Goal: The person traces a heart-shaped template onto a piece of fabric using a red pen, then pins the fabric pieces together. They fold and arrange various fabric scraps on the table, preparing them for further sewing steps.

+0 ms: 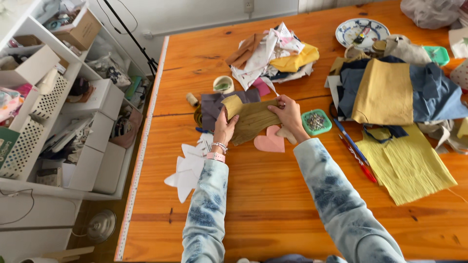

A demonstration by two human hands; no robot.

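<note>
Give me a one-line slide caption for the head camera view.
Both hands, left and right, grip an olive fabric piece above a pink heart cutout.

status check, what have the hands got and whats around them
Left hand and right hand both grip the olive fabric piece. Pink heart cutout just beneath. Green pin box beside the right hand.

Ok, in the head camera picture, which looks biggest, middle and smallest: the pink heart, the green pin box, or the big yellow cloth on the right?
Largest to smallest, as they look:
1. The big yellow cloth, by far.
2. The pink heart.
3. The green pin box.
The heart and the pin box look nearly alike, and the box lies slightly farther from the camera, so that order is unsure.
</note>
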